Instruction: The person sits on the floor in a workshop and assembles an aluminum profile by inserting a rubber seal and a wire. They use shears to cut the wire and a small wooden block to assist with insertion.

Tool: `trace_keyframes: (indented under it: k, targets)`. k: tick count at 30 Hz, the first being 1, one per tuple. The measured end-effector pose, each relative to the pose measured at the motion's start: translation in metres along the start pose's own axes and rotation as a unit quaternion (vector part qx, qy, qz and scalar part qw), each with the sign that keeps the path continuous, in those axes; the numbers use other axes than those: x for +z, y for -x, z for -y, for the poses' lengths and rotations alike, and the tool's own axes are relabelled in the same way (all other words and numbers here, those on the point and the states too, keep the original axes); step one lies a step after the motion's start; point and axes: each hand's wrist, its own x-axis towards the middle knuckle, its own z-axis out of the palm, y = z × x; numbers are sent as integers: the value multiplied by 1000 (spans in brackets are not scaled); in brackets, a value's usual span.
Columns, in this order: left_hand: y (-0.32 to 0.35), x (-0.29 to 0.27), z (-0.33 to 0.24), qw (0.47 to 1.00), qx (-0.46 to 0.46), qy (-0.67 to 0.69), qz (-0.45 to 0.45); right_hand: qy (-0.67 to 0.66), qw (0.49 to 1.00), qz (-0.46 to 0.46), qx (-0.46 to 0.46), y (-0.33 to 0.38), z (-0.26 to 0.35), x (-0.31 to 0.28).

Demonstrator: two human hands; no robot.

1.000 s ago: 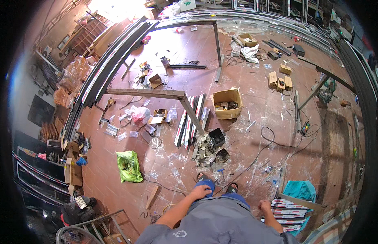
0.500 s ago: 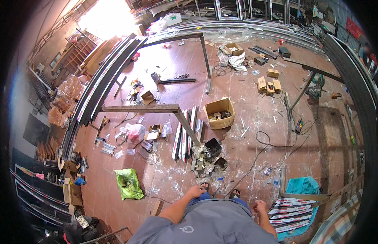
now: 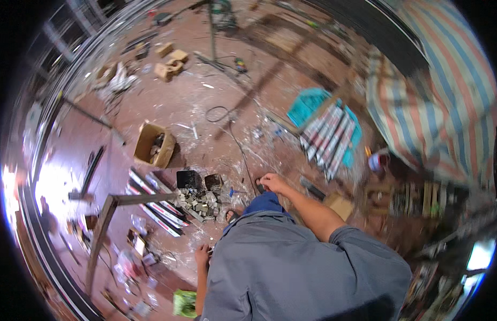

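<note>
My right hand (image 3: 273, 183) hangs beside my blue trousers, its fingers loosely bent and slightly apart, with nothing seen in it. My left hand (image 3: 203, 254) hangs low by my grey shirt; its fingers are blurred and partly hidden, so I cannot tell whether it holds anything. Neither hand touches anything around it, as far as shows. In front of my feet lies a heap of small metal pieces (image 3: 202, 203), next to a black bin (image 3: 189, 179) and a second dark container (image 3: 213, 182). A blue-handled tool (image 3: 236, 191) rests on the floor near my sandals.
An open cardboard box (image 3: 165, 154) stands ahead left, with striped profiles (image 3: 162, 218) nearer. More profiles (image 3: 332, 131) rest on turquoise sheeting (image 3: 302, 105) at the right. A striped tarp (image 3: 414, 107) hangs beyond. A metal frame (image 3: 101, 232) stands left; a cable (image 3: 239, 147) crosses the floor.
My view and body have turned to the right, so the floor items swing left and the striped tarp comes in. My right arm reaches farther forward in view; my left hand sits lower.
</note>
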Motion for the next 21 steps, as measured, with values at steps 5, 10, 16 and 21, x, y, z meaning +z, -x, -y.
trace_keyframes:
  k: [5,10,16,21]
  targets:
    - [-69,-57,110,967,68,-236,59,-7,996,-73,52,76,-56,15]
    - [-115,-92,95,989,24,-116,90,293,950,-95,42,153,-178,33]
    - [-86,-51,-74,994,34,-4,102,221,968,-68,102,198,-197,72]
    - [-93,13,-115,984,96,18,149,4,980,-118,161,161,-254,65]
